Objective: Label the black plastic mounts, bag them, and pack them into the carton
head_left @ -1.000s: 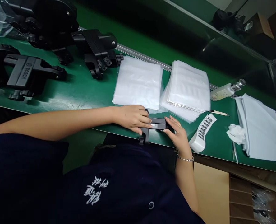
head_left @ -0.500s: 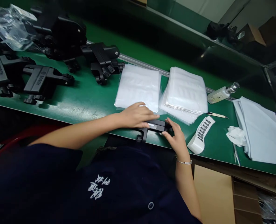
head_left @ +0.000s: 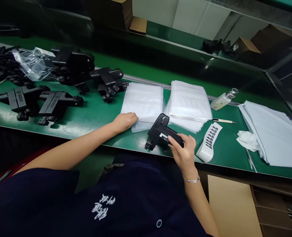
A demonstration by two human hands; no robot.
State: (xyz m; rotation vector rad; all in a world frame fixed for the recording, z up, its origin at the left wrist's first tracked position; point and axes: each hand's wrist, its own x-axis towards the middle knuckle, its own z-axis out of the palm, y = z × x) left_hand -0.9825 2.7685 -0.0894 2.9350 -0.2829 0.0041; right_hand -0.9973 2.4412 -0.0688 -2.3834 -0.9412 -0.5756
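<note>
Site: production workshop. Long green worktop carries several alike black units, stacked plastic bags, label strip. Cardboard boxes behind.

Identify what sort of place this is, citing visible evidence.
Probably a workshop's assembly or packing area, judging by several similar black plastic devices, two stacks of square translucent plastic sheets or bags, and a curled white strip of printed labels.

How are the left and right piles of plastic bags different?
The right pile looks thicker than the left pile. The right pile's edges fan out more than the left pile's. The left hand is at the left pile's corner; no hand is at the right pile. Both look whitish and lie on the green table.
</note>
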